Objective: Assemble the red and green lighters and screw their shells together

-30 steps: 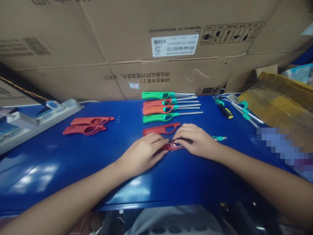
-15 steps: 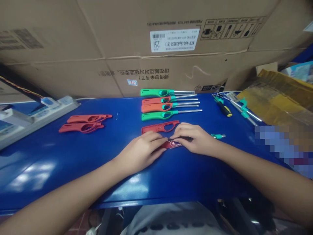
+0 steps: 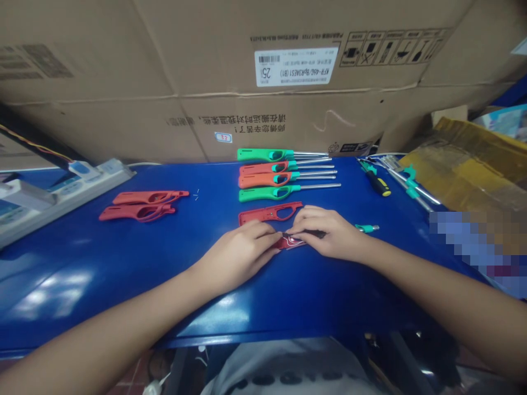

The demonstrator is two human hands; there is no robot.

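Note:
My left hand (image 3: 241, 257) rests its fingertips on a red plastic half-shell of a utility lighter (image 3: 293, 243), which lies on the blue table. My right hand (image 3: 325, 233) pinches a thin dark part (image 3: 310, 233) over that shell, and the fingers of both hands nearly meet there. Much of the shell is hidden under my fingers. A second red half-shell (image 3: 269, 213) lies just beyond my hands. A small teal-and-metal part (image 3: 366, 228) lies to the right of my right hand.
Several finished green and orange lighters (image 3: 267, 178) with metal nozzles lie in a row at the back. Two red shells (image 3: 144, 204) lie to the left, near a power strip (image 3: 69, 189). A yellow-handled screwdriver (image 3: 379, 185) and metal rods lie right. Cardboard cartons (image 3: 247, 93) stand behind.
The view has shifted slightly, with the table sitting a little higher in the picture. My hands stay together on the red shell, and the dark part remains pinched.

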